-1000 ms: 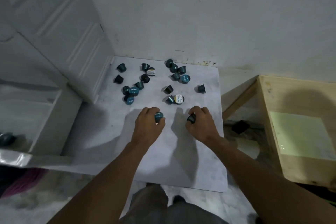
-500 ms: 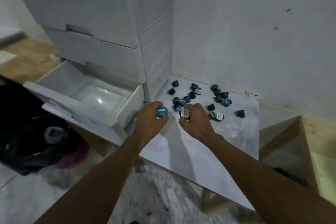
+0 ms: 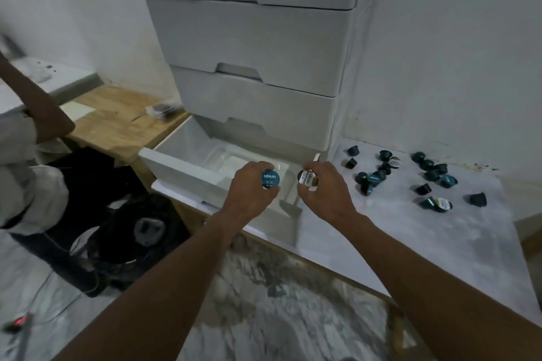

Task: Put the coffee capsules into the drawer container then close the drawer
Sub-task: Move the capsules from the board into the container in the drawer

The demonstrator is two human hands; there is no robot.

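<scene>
The bottom drawer [image 3: 181,168] of a white plastic drawer unit [image 3: 258,47] stands pulled open, and its inside looks bare. My left hand [image 3: 249,190] holds a blue-lidded coffee capsule [image 3: 270,179] over the drawer's right part. My right hand [image 3: 325,189] grips a silver-lidded coffee capsule [image 3: 308,178] just above the drawer's right wall. Several dark teal capsules [image 3: 372,177] lie scattered on the white board [image 3: 410,237] to the right of the unit.
Another person's arm [image 3: 38,102] and light clothing are at the far left. A dark bag or stool [image 3: 123,223] sits on the marble floor left of the drawer. A wooden surface [image 3: 117,120] lies behind the drawer. White walls close in the back and right.
Both hands lifted a capsule each off the board and carried them left over the open drawer. The view swung left, bringing the drawer unit to the centre.
</scene>
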